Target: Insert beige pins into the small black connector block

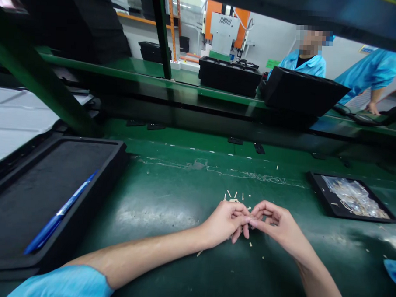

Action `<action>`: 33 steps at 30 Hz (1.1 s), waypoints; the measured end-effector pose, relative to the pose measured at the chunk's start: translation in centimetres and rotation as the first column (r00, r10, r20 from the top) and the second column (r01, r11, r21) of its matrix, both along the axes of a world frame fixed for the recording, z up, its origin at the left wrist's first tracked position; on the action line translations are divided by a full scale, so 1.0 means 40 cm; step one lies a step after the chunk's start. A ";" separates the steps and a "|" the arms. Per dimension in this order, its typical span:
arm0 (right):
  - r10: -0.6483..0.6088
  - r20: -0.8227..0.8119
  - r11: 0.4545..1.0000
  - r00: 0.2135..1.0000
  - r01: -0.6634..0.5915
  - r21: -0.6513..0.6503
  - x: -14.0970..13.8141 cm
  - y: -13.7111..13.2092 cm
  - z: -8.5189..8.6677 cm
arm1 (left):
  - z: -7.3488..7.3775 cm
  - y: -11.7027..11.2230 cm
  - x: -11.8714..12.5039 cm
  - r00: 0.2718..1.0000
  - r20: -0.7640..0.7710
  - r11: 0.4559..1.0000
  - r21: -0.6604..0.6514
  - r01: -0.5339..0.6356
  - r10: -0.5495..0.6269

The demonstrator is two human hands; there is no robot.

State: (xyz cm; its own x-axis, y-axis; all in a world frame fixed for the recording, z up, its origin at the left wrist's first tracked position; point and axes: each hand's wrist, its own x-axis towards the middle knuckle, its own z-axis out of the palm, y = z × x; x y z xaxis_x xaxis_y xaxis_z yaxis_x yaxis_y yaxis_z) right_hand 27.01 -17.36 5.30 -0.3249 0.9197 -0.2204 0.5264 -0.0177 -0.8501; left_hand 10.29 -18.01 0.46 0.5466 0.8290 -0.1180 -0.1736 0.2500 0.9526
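Over the green tabletop (170, 182), my left hand (226, 220) and my right hand (278, 220) meet fingertip to fingertip. Each is closed in a pinch, thumb against index finger. Whatever lies between the fingertips is too small and too hidden to make out. Just beyond my left hand several small pale strips (242, 196) are scattered on the table, partly covered by the fingers. A few more pale bits lie nearer to me, below the hands.
At left, a blue pen (59, 217) rests on a black foam tray (117, 151). To the right, another black tray (329, 209) holds a clear plastic bag (353, 194) with pale pieces. Small dark parts (235, 141) lie along the back. Beyond the frame are black boxes (230, 77) and two people in blue.
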 end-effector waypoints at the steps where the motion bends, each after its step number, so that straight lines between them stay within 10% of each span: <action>1: -0.037 0.004 0.999 0.999 0.037 0.024 0.002 -0.005 -0.005 | -0.001 0.001 0.000 1.000 0.014 1.000 -0.008 0.012 -0.012; 13: -0.027 0.005 0.989 1.000 0.027 -0.143 0.032 -0.054 -0.046 | 0.029 -0.001 -0.012 0.956 -0.288 0.895 0.414 0.166 -0.044; 22: 0.276 0.307 0.961 0.911 -0.252 -0.117 0.042 -0.086 -0.011 | 0.018 0.024 -0.015 0.998 -0.062 0.995 0.102 -0.017 0.023; 26: 0.132 0.394 0.987 0.910 -0.158 0.034 0.025 -0.074 0.006 | 0.003 0.025 -0.012 0.999 0.010 0.996 0.079 -0.033 0.032; 33: 0.020 0.081 1.000 0.997 -0.021 0.011 -0.016 -0.009 -0.019 | 0.012 0.020 -0.012 0.993 0.060 0.991 0.086 -0.106 0.101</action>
State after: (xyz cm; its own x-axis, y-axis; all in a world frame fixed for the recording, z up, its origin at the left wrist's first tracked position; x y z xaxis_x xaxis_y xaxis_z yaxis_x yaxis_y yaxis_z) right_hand 26.38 -17.73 4.55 -0.3258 0.9155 -0.2360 0.5933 0.0036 -0.8050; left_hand 9.83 -17.20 0.96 0.4608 0.8874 -0.0135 -0.2474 0.1431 0.9583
